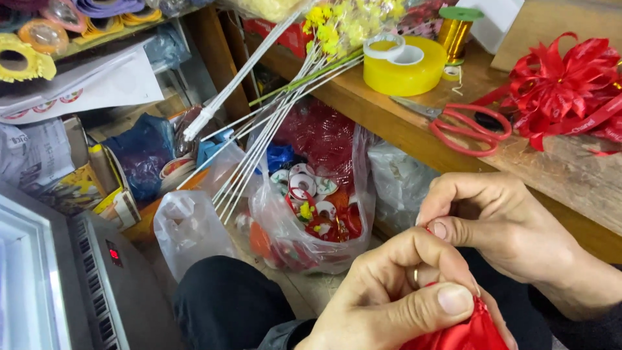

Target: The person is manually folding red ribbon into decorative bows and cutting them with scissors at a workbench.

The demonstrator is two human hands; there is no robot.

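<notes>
While fingers [447, 301] pinch red fabric [463, 334], scissors [470, 126], tape [405, 65] beyond

I am viewing an evenly, brightly lit scene; soft shadows are falling beneath the surface [414, 139], the hands [453, 272] are blurring slightly, and edges are bending outward.

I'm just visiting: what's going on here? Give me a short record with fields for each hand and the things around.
Left hand: left hand pinches red shiny fabric under its thumb
Right hand: right hand has its fingertips closed at the top of the same fabric
Wooden bench: wooden bench carries red-handled scissors, a yellow tape roll, a red ribbon bow and a gold thread spool
Leaning on bench: yellow flower stems
Floor: clear plastic bag of red and white trimmings
</notes>
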